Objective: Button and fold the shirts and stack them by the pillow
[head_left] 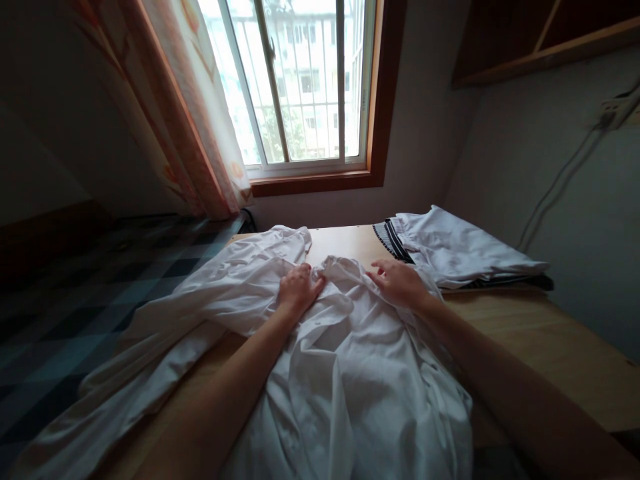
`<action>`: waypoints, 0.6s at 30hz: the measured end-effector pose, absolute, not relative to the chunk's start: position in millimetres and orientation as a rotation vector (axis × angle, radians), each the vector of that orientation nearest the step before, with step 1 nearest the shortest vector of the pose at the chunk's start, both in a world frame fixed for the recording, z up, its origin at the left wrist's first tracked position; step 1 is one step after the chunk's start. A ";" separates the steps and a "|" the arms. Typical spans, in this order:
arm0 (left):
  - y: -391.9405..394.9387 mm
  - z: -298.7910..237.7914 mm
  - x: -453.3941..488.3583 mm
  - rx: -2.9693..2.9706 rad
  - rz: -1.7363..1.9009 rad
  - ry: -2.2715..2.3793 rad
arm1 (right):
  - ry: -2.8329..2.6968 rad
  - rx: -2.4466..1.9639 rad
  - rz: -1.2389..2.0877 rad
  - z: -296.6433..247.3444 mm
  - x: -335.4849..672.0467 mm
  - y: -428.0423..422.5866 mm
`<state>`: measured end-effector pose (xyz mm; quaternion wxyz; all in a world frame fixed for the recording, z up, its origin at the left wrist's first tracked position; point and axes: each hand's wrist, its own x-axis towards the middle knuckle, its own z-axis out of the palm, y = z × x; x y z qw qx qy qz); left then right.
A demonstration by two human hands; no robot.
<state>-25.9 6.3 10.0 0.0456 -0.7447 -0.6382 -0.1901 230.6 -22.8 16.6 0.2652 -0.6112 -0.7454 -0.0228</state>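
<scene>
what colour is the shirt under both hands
Plain white, no pattern: the shirt shows best in the head view.

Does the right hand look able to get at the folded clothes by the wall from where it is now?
Probably yes. The right hand rests on the crumpled white shirt, close beside the folded clothes, and nothing stands between them on the table.

Crumpled matt white cloth shirt, smooth pale wood table

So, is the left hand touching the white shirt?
Touching. The head view shows the left hand lying on the crumpled white shirt, curled into its cloth with no gap.
</scene>
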 end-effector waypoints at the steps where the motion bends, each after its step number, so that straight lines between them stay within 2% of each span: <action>1: 6.0 10.8 -26.5 -2.293 -0.571 -1.965 | -2.042 -1.681 -0.055 15.9 230.1 -24.3; 8: 10.9 7.1 -32.5 -2.337 -0.616 -1.998 | -2.164 -1.790 -0.031 17.4 230.1 -29.4; 18: 27.9 -10.9 -43.5 -2.284 -1.049 -1.924 | -1.830 -1.518 0.462 3.9 251.5 0.3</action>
